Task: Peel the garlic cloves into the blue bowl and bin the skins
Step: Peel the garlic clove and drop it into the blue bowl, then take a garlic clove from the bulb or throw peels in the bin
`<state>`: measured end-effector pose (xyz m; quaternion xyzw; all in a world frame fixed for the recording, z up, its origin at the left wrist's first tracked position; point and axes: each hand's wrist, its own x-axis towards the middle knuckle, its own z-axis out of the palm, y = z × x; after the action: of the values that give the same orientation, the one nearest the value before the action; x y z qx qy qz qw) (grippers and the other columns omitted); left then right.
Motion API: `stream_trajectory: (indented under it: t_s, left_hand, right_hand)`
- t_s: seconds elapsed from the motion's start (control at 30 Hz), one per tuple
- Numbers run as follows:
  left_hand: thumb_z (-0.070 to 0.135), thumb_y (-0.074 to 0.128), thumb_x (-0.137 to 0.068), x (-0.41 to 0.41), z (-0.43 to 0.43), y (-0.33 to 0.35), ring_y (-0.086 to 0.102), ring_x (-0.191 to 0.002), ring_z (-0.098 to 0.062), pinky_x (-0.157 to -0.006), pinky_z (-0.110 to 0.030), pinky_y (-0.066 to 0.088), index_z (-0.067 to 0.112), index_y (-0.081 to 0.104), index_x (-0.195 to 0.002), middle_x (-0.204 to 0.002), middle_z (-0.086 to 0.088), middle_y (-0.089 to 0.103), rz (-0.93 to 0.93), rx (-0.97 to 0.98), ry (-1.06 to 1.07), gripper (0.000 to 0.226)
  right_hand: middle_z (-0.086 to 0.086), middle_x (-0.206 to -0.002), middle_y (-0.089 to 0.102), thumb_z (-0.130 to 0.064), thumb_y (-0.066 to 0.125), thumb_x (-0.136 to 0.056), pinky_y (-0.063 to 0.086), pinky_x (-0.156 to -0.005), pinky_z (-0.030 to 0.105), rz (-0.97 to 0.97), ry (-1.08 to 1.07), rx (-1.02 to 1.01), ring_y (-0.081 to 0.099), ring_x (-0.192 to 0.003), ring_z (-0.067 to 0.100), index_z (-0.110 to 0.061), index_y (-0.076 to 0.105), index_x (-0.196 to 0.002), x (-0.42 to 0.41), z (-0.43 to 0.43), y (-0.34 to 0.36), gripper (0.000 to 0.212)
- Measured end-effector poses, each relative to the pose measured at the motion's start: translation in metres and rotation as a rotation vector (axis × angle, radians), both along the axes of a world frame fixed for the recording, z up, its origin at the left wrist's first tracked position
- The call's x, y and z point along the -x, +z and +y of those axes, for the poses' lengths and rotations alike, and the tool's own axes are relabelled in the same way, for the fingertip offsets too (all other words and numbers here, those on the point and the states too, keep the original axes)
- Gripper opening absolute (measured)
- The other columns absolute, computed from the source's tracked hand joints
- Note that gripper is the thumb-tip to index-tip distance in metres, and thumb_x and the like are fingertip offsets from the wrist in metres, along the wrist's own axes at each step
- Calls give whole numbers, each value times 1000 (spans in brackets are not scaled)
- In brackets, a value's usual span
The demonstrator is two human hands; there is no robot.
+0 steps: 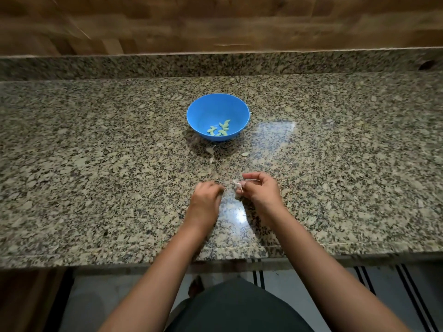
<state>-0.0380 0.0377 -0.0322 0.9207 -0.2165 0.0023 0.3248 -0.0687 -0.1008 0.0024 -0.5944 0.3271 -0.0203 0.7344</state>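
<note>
A polished granite countertop, speckled in beige, grey and black, is seen below a raised granite upstand and a wood-panelled wall. Near the counter's front edge, a garlic clove with whitish papery skin partly loose is pinched between the thumb and fingertips of the right hand, whose fingers are curled tightly about it. Just beside it, apart from the clove, the left hand is held with fingers bent downward. It is blurred, so it cannot be told whether anything is gripped. Farther back, three small pale scraps are scattered on the stone, and whether they are skin or clove cannot be made out. Behind them one round blue plastic bowl is set upright on the counter. About five peeled cloves, curved and smooth, are gathered at its bottom, overlapping so the count is uncertain.
</note>
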Motion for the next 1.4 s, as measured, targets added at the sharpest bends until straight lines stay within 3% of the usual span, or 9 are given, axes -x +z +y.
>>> stream_trajectory:
  t_s: [0.17,0.33,0.47,0.57,0.7,0.83,0.93,1.1,1.4]
  left_hand:
    - [6,61,-88,10,16,22,57,-67,-7,-56,-17,51,13,67,-100,-92,3,65,309,356,364,15]
    - [-1,64,-84,27,61,31,66,-81,-12,-75,-23,56,11,68,-90,-92,-2,70,537,886,704,15]
    - [-6,63,-82,49,105,39,66,-74,-13,-77,-27,56,4,69,-91,-83,-5,70,514,1125,872,14]
    - [-8,62,-82,80,152,40,64,-73,-12,-76,-24,55,5,68,-87,-80,-5,69,439,1207,961,15]
    - [-6,63,-82,146,238,32,60,-67,-9,-65,-15,51,9,68,-83,-70,2,68,322,1279,1116,16]
    - [-2,61,-85,230,330,21,59,-70,-13,-69,-20,50,5,67,-90,-79,-4,66,286,1280,1348,11]
    - [-3,57,-88,289,392,6,58,-70,-17,-70,-25,49,6,67,-85,-82,-9,65,260,1282,1482,14]
    - [5,54,-93,353,472,-17,58,-67,-15,-65,-23,49,4,67,-97,-75,-4,64,309,1288,1667,14]
    - [5,48,-95,391,556,-40,58,-70,-14,-67,-22,49,0,63,-108,-81,-5,61,380,1388,1790,21]
  right_hand:
    - [11,-88,62,8,56,-87,56,-70,30,20,102,-43,63,-71,18,1,57,-99,2,14,7,14]
    - [14,-85,60,15,53,-85,56,-65,24,9,182,-156,61,-69,18,3,56,-93,-2,63,10,14]
    - [14,-78,59,17,51,-84,55,-64,23,-9,358,-192,61,-65,19,-2,55,-84,5,125,11,19]
    - [11,-75,61,14,52,-85,53,-69,29,15,523,-142,62,-68,20,-6,56,-82,16,185,11,21]
    - [8,-68,62,13,52,-85,51,-59,19,8,753,-85,61,-54,8,-7,58,-83,51,281,6,20]
    - [11,-71,60,14,52,-85,53,-65,25,53,922,-149,59,-63,18,-4,58,-80,110,386,-5,20]
    - [13,-72,58,13,52,-86,53,-60,22,100,1059,-140,59,-65,20,-3,58,-81,156,459,-17,17]
    - [12,-67,51,17,47,-87,50,-59,24,155,1184,-87,54,-60,19,-5,52,-72,212,555,-29,27]
    - [13,-75,55,16,48,-87,52,-60,25,229,1330,0,57,-66,19,-3,52,-72,245,664,-81,25]
